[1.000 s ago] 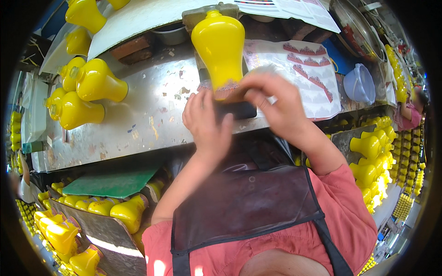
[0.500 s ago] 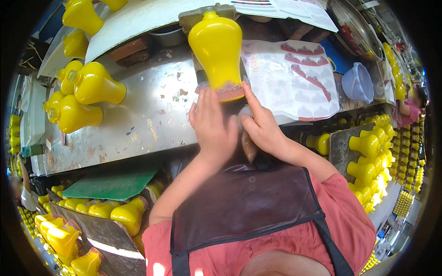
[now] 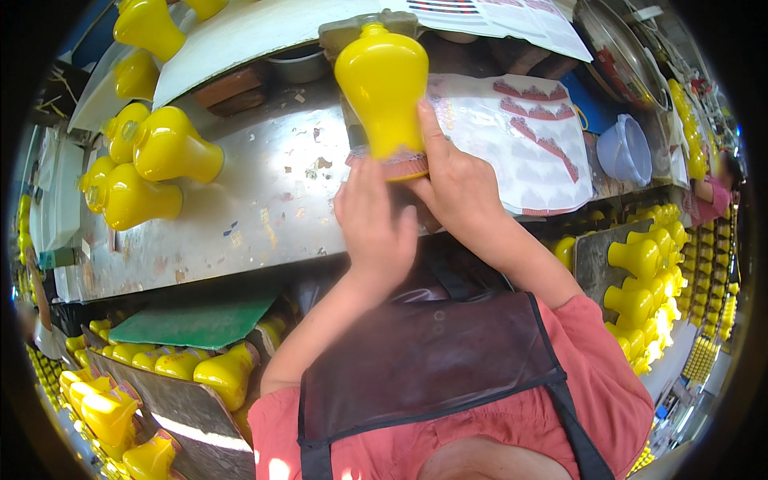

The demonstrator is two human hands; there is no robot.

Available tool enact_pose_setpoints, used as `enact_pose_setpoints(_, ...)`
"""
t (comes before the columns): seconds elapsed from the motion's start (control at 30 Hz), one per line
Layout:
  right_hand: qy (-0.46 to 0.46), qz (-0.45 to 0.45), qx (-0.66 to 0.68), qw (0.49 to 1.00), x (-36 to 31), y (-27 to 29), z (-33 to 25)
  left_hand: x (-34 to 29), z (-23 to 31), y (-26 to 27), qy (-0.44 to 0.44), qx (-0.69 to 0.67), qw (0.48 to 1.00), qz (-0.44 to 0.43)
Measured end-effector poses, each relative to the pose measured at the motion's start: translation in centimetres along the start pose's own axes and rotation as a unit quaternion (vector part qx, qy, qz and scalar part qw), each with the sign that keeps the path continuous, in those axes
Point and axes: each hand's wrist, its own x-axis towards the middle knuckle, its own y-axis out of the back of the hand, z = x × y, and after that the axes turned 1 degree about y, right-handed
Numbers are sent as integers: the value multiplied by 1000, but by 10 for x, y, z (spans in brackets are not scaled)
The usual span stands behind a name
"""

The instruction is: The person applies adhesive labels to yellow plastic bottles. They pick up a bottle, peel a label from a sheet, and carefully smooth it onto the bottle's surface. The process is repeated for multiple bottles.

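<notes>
A glossy yellow vase (image 3: 382,92) lies tilted on a support, its narrow neck (image 3: 372,30) pointing away from me. Round its near end runs a patterned decal band (image 3: 398,165) in pinkish red with a greyish scalloped edge. My left hand (image 3: 372,224) is somewhat blurred, its straight fingers touching the band's left part. My right hand (image 3: 462,186) grips the base from the right. Its forefinger stretches up the vase's side and its thumb is at the bottom rim; the other fingers are hidden.
A sheet of similar decals (image 3: 528,152) lies right of the vase, near a pale blue bucket (image 3: 624,152). Several yellow vases (image 3: 172,148) rest at the left of the metal table (image 3: 264,200). More vases fill racks below on both sides. Another person (image 3: 712,188) is at far right.
My right hand has moved up and round the vase's right side. A grey and brown object under that hand is now out of sight. My left hand stays at the band.
</notes>
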Motion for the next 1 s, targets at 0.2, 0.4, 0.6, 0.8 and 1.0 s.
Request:
enact_pose_setpoints(0.2, -30, -5, 16, 999, -3, -5, 4, -1, 2, 2, 22, -1, 1000, -4)
enact_pose_setpoints(0.4, -47, -13, 51, 998, -1, -3, 6, -1, 3, 1, 66, -34, 997, -9)
enact_pose_setpoints(0.6, -100, -66, 108, 987, 4, 6, 4, 5, 3, 2, 119, -97, 988, -11)
enact_pose_setpoints(0.8, -117, -86, 149, 978, 10, 10, 4, 14, 1, -2, 199, -188, 962, -14)
enact_pose_setpoints(1.0, -115, -68, 201, 970, 12, 13, 3, 27, -1, -2, 210, -229, 950, -8)
